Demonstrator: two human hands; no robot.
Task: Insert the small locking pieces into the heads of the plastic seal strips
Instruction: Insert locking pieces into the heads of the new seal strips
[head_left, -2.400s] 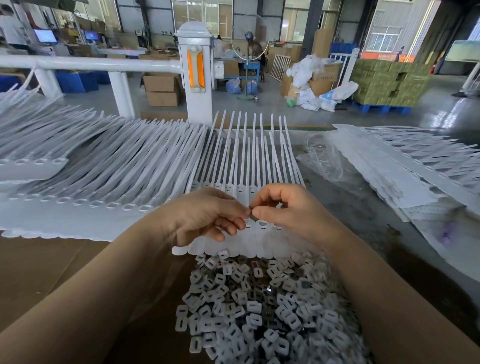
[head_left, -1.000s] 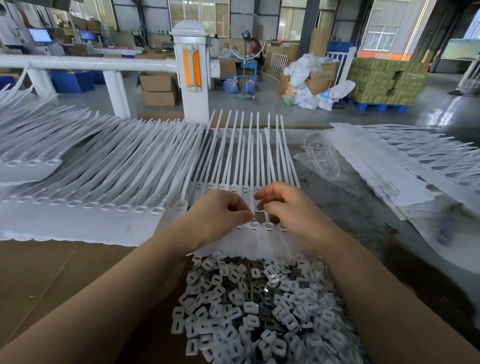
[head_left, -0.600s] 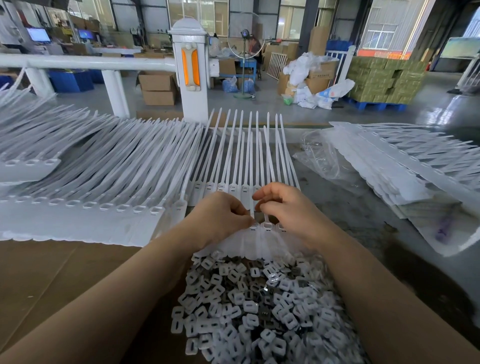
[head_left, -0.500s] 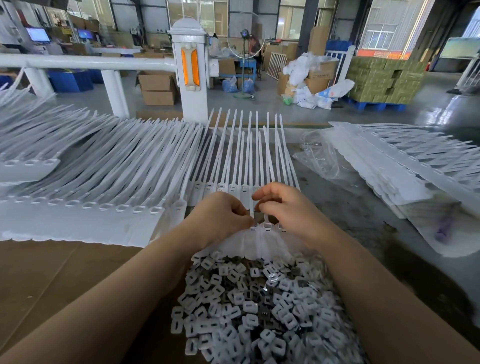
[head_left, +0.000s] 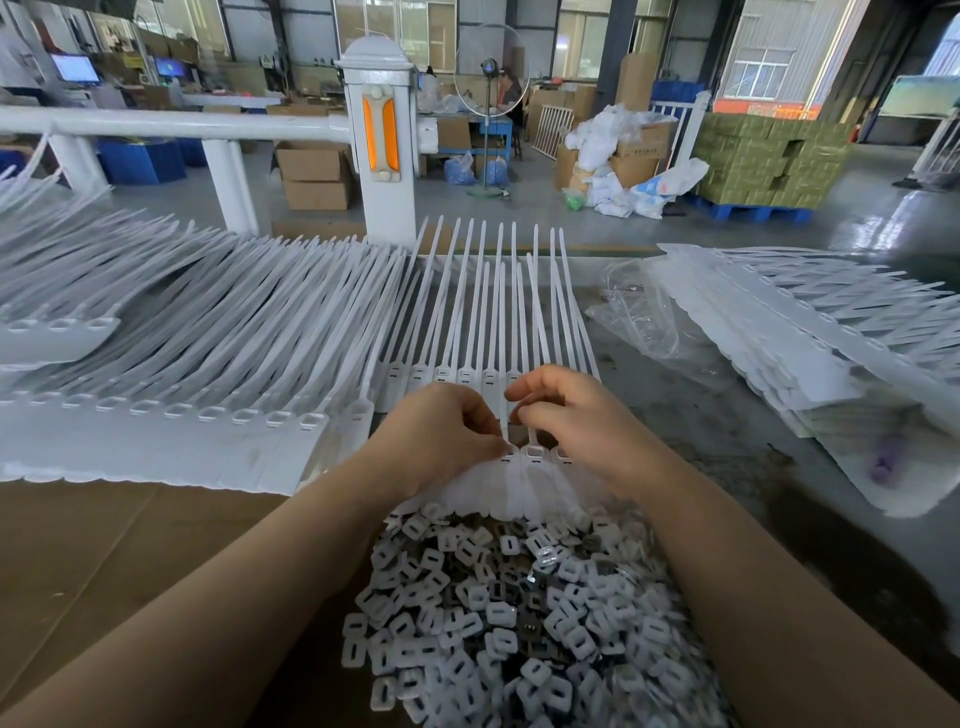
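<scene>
A sheet of joined white seal strips (head_left: 535, 457) lies in front of me, heads toward me and tails pointing away. My left hand (head_left: 441, 436) has its fingers curled, and its fingertips press down at one strip's head, pinching a small locking piece that the fingers mostly hide. My right hand (head_left: 566, 415) is right beside it, thumb and forefinger pinching the stem of the same strip just above the head. Below both wrists lies a heap of small white locking pieces (head_left: 509, 597), several with dark metal inserts.
Long rows of seal strips (head_left: 208, 332) fan out on the left over brown cardboard (head_left: 104, 545). A stack of strip sheets (head_left: 805, 332) and a clear plastic bag (head_left: 649, 322) lie to the right. A white post with an orange reflector (head_left: 382, 135) stands behind.
Both hands came down from pinching a piece above the sheet to the strip head. Over the last half second they have stayed there almost still.
</scene>
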